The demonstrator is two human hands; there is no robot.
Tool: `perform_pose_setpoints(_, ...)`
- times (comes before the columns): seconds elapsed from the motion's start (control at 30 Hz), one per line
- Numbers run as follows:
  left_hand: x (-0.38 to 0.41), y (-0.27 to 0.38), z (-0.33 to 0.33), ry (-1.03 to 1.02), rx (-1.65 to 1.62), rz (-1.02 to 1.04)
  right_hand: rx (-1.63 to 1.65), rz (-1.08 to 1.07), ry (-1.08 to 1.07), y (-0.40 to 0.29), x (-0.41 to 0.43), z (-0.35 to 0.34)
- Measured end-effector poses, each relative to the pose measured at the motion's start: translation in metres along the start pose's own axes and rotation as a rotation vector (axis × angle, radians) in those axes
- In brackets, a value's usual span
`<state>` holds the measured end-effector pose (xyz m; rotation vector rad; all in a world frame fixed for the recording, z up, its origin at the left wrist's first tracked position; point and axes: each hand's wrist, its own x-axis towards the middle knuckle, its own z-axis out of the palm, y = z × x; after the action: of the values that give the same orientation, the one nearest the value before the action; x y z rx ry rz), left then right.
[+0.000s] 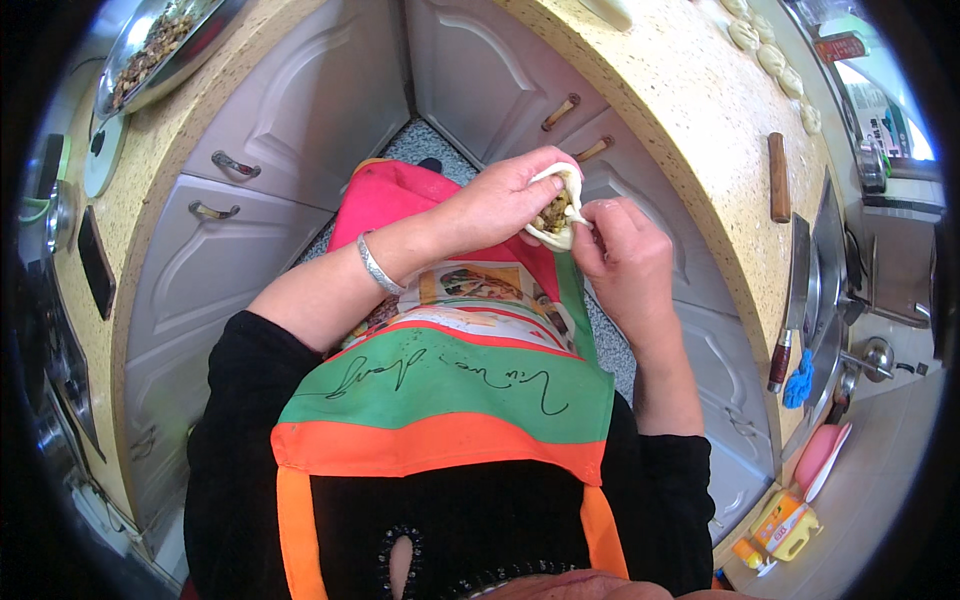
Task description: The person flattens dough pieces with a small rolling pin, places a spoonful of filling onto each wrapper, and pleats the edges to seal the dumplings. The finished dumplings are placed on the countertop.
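Note:
My left hand (pixel 517 196) cups a round dough wrapper (pixel 561 241) that holds a brown chopped filling (pixel 555 214), with the thumb pressed over the filling. At the wrapper's right edge, the fingertips of my right hand (pixel 622 244) pinch a fold of dough. The wrapper's top is open, and both hands hold it in the air in front of my apron. Several shaped dough pieces (pixel 771 58) lie in a row on the right counter, near a wooden rolling pin (pixel 780 178). A steel bowl (pixel 184 71) with chopped filling stands on the left counter.
A cleaver (pixel 796 281) lies on the right counter beside a blue cloth (pixel 799 381) and the sink (pixel 825 300). On the left counter are a phone (pixel 96 262) and a glass lid (pixel 103 156). Cabinet doors (pixel 315 97) stand below both counters.

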<state>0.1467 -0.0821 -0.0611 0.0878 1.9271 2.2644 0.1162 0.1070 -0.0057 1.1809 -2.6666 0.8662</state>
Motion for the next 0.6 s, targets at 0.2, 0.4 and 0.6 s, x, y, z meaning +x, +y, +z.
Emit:
perform_pose_setpoints(0.2,0.004,0.026,-0.01,-0.187,-0.042,-0.122,-0.043,-0.079,0.047,-0.01,0.016,-0.009)
perform_pose_setpoints(0.4,0.008,0.019,-0.016,-0.24,-0.067,-0.138,0.019,0.043,0.026,-0.006,0.015,-0.006)
perform_pose_setpoints(0.6,-0.003,0.01,-0.011,-0.084,-0.389,-0.144,0.095,0.295,0.139,0.004,0.0,0.01)
